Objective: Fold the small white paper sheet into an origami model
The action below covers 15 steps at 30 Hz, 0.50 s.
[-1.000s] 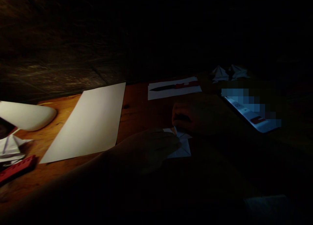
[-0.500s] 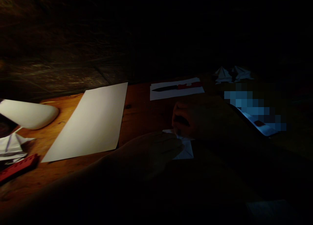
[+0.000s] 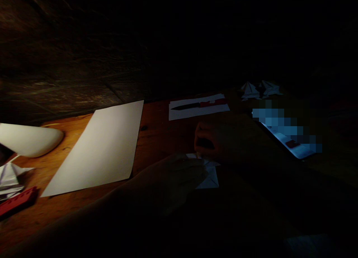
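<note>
A small folded piece of paper lies on the dim wooden table in front of me. Across its left part my left hand rests flat, fingers stretched out and covering some of the folds. My right hand is curled at the paper's upper edge, its thumb and finger closed in a pinch on it. Deep shadow hides most of both hands and the exact fold under the right fingertips.
A large white sheet lies to the left. Behind the hands, a knife rests on paper sheets. Folded paper figures stand at the back right, near a lit phone. At left are a white lamp head, another paper figure and a red object.
The whole view has shifted slightly, so things appear lower and a little further left. Both hands stay on the folded paper, the left flat and the right pinching at its upper edge.
</note>
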Available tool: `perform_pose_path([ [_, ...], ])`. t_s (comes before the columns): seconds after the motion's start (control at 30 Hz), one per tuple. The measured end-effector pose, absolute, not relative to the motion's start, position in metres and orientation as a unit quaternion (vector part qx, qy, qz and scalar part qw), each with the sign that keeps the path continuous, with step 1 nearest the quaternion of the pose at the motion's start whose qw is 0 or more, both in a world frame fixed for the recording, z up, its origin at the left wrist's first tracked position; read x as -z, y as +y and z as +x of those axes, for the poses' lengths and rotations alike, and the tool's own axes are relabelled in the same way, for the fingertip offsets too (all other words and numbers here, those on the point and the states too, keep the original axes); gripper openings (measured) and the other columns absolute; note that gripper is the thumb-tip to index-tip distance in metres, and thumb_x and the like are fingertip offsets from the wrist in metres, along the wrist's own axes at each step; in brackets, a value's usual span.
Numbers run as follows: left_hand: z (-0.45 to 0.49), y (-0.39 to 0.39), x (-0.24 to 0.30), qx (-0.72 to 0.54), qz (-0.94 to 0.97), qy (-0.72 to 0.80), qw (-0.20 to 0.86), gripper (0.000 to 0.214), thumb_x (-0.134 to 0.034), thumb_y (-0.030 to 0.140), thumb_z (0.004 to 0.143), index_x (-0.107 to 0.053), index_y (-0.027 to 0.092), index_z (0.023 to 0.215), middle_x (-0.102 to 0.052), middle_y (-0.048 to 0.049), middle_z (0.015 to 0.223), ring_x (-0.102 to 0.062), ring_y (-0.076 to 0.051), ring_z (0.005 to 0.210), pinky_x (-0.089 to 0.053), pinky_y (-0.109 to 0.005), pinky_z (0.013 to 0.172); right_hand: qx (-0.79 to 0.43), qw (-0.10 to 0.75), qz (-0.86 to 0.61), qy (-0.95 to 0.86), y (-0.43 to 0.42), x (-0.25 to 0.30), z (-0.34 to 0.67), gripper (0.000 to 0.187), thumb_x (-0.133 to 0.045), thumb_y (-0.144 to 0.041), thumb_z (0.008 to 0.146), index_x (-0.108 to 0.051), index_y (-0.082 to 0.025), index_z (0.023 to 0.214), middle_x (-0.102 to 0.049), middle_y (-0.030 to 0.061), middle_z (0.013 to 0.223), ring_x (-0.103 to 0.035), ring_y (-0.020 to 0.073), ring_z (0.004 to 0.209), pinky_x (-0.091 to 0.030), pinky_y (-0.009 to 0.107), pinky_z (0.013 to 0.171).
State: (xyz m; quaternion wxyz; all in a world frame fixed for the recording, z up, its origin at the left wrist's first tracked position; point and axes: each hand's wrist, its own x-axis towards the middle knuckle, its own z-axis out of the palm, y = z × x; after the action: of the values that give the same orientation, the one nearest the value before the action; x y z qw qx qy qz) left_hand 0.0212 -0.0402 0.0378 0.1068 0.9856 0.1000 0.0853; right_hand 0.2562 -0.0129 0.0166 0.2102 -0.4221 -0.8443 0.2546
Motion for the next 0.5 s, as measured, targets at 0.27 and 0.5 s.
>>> perform_pose_path([
  [0.27, 0.022, -0.04, -0.036, -0.089, 0.986, 0.091, 0.106, 0.034, -0.063, 0.036, 0.101, -0.061, 0.018, 0.13, -0.062, -0.0111, 0.131, -0.065, -0.024, 0.111, -0.058, -0.045, 0.094, -0.25, 0.227, -0.407, -0.848, -0.01, -0.01, 0.26, 0.012, -0.064, -0.025, 0.091, -0.067, -0.017, 0.083, -0.062, 0.0042, 0.097, -0.056, 0.0147, 0.08, -0.041, 0.029, 0.069],
  [0.5, 0.017, -0.042, -0.023, -0.105, 0.985, 0.097, 0.099, 0.039, -0.056, 0.016, 0.099, -0.06, 0.02, 0.137, -0.064, -0.0112, 0.137, -0.062, -0.026, 0.126, -0.055, -0.043, 0.106, -0.273, 0.233, -0.413, -0.837, -0.009, -0.011, 0.261, 0.012, -0.065, -0.025, 0.09, -0.067, -0.017, 0.082, -0.062, 0.0036, 0.098, -0.056, 0.014, 0.079, -0.041, 0.029, 0.069],
])
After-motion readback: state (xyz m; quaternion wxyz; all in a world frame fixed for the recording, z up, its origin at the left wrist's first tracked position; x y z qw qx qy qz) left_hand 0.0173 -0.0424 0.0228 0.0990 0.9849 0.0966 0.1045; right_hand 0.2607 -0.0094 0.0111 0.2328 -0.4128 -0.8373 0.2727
